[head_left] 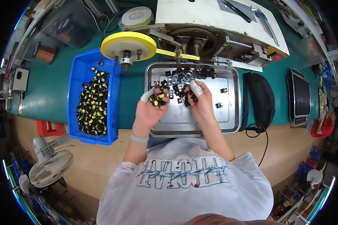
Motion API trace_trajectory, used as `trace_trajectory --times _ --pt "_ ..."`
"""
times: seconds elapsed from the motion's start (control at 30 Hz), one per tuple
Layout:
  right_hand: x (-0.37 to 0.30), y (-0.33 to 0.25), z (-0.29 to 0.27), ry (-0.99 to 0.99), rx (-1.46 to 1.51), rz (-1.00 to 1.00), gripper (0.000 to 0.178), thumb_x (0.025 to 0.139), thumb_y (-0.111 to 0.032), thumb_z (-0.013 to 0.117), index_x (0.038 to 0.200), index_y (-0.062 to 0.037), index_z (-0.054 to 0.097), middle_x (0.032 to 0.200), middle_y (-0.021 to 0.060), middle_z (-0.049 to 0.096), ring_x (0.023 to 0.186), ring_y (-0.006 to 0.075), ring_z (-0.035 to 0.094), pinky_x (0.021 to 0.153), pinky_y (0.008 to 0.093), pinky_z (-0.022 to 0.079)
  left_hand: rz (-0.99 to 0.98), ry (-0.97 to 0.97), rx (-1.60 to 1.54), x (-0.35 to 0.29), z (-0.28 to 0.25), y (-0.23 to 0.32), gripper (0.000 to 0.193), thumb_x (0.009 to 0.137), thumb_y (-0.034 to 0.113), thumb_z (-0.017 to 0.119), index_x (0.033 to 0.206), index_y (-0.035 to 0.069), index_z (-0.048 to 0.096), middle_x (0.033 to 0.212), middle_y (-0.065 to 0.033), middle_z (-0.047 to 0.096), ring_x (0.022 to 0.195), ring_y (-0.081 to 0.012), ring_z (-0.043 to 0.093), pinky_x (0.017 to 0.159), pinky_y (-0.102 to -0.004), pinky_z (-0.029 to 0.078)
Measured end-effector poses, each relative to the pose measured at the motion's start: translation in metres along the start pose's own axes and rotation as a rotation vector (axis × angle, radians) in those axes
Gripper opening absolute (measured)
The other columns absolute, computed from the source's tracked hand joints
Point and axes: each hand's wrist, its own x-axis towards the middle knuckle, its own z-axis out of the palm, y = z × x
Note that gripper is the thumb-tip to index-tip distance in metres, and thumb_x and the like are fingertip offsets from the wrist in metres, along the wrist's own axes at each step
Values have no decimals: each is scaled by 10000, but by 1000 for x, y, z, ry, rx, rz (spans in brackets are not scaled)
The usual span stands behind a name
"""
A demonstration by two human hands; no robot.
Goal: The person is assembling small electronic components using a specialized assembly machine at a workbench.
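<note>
Over the left part of a metal tray [229, 120], my left hand [151, 110] is closed around several small black coil bobbins wrapped with yellow tape [157, 99]. A white cover sits on one of its fingers. My right hand [202, 101], also with a white-wrapped finger, pinches a dark bobbin [192, 100] at the edge of the pile; the fingers partly hide it. Black bobbins with copper windings [184, 77] lie heaped at the tray's far side. Two loose bobbins [224, 90] rest apart on its right side.
A blue bin [113, 112] of yellow-taped bobbins stands left of the tray. Beyond the tray is a taping machine [210, 41] with a yellow tape roll [129, 43]. To the right lie a black pouch [260, 99] and stacked black trays [300, 95]. A fan [50, 168] stands at lower left.
</note>
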Motion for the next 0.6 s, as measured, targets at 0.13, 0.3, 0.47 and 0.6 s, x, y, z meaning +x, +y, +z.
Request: trace_trajectory --times 0.13,0.3,0.47,0.6 --pt "-9 -12 -13 39 -143 -28 234 871 -73 589 1093 -36 527 885 103 643 514 64 455 419 182 296 -68 -35 4 30 12 -3 316 933 230 454 1184 63 547 1163 -101 558 929 -221 530 688 -301 452" --pt "-13 -21 -24 55 -170 -75 228 851 -78 618 1065 -50 545 827 64 652 522 47 461 428 176 303 -69 -6 133 69 44 -17 412 929 234 463 1279 17 467 1230 -104 535 981 -219 532 747 -297 450" --pt "-13 -25 -30 171 -335 -207 215 787 -139 718 941 -82 579 732 -21 621 536 15 451 456 169 317 -66 25 154 98 59 -22 338 913 237 495 1188 47 537 1113 -93 575 1012 -229 538 780 -329 457" --pt "-9 -32 -25 207 -347 -313 234 759 -121 745 923 -75 583 733 -33 606 564 7 455 485 162 317 -75 -114 134 105 56 -30 262 892 221 543 1085 45 560 1041 -89 572 859 -192 548 688 -298 448"
